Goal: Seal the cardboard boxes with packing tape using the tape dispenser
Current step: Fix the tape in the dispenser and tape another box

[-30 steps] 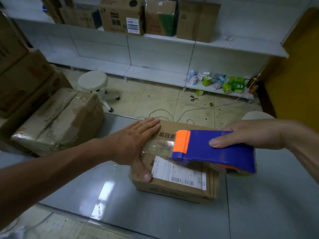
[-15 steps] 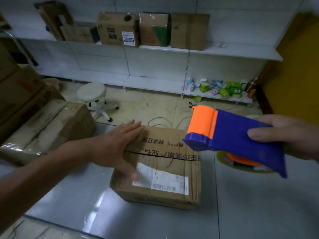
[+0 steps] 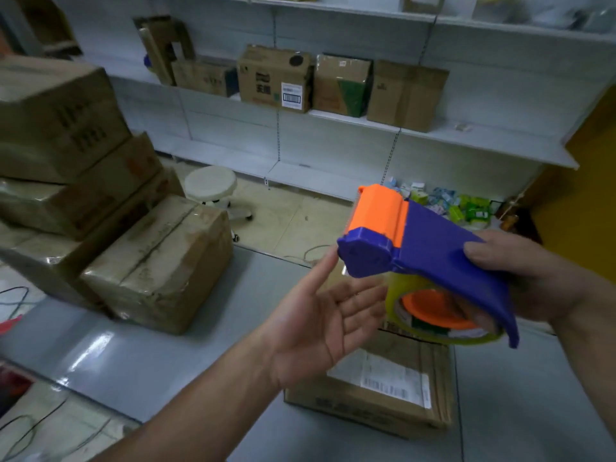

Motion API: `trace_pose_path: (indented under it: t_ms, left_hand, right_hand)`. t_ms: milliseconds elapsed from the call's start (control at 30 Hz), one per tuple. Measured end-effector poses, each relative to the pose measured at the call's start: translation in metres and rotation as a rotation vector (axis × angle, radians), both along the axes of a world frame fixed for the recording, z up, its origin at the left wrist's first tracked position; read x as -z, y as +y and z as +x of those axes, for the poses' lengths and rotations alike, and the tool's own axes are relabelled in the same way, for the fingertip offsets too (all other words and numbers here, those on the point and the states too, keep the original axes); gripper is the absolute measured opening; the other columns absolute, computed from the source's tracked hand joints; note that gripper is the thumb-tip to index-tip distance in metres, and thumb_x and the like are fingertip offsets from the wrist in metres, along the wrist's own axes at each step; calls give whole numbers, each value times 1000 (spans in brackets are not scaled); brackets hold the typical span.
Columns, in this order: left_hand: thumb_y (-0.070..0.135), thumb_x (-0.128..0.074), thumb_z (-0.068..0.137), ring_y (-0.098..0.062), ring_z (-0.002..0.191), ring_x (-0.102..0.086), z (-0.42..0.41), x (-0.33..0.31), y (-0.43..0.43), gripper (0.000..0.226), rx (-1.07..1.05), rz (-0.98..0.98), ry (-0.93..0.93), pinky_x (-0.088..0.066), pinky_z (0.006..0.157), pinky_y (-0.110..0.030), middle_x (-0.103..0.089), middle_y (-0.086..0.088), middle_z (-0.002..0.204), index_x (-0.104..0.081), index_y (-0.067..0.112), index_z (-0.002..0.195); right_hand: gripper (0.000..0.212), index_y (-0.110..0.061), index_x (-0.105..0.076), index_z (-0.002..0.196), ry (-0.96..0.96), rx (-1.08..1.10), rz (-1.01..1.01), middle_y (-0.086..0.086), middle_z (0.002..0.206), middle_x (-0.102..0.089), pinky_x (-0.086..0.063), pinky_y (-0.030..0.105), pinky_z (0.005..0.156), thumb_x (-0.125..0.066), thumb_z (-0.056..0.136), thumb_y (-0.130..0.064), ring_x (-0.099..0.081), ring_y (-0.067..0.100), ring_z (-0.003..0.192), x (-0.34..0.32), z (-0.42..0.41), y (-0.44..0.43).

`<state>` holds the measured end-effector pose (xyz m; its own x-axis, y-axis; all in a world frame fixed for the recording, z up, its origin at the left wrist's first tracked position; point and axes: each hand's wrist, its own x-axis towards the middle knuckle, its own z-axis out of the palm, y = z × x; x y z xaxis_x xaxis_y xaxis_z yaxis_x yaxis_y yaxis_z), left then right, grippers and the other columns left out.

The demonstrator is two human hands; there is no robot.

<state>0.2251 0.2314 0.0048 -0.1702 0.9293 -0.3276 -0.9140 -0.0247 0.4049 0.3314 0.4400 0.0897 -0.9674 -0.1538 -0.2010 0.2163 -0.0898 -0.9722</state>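
My right hand grips a blue and orange tape dispenser, lifted in the air with its orange end pointing up and left. A roll of clear tape with an orange core sits under its blue cover. My left hand is raised palm up with straight fingers, its fingertips close to the dispenser's blue front end. Below both hands a small cardboard box with a white shipping label lies on the grey table, partly hidden by my hands.
Larger taped cardboard boxes are stacked on the table at the left. White shelving behind holds several cartons and small coloured packs. A white round stool stands on the tiled floor. Cables lie at the lower left.
My right hand has lifted the dispenser up off the small box and tilted it. My left hand has left the box top and turned palm up toward the dispenser's front.
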Motion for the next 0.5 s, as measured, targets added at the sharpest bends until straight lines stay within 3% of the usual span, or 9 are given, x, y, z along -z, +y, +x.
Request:
trace_pose_path:
  t_ms: [233, 367, 500]
  left_hand:
    - [39, -60, 89, -14, 80, -63, -13, 6, -17, 37, 2, 9, -51, -54, 71, -23, -61, -8, 103, -71, 7, 103]
    - [49, -57, 90, -17, 86, -64, -23, 6, -31, 50, -59, 46, -151, -55, 71, -25, -66, -10, 106, -69, 5, 110]
    - [54, -63, 86, -18, 80, -69, -37, 2, -44, 58, -70, 67, -185, -56, 71, -25, -68, -11, 106, -64, 5, 117]
  right_hand:
    - [44, -8, -72, 75, -5, -85, -33, 12, 47, -63, -49, 19, 45, -78, 71, -51, -60, 14, 39, 5, -27, -26]
    - [38, -7, -71, 88, -29, -110, -99, 9, 54, -68, -52, 19, 50, -69, 83, -44, -65, 14, 46, 8, -33, -33]
    - [38, -1, -66, 92, -51, -129, -124, 8, 60, -70, -53, 18, 54, -62, 90, -38, -66, 12, 51, 13, -35, -37]
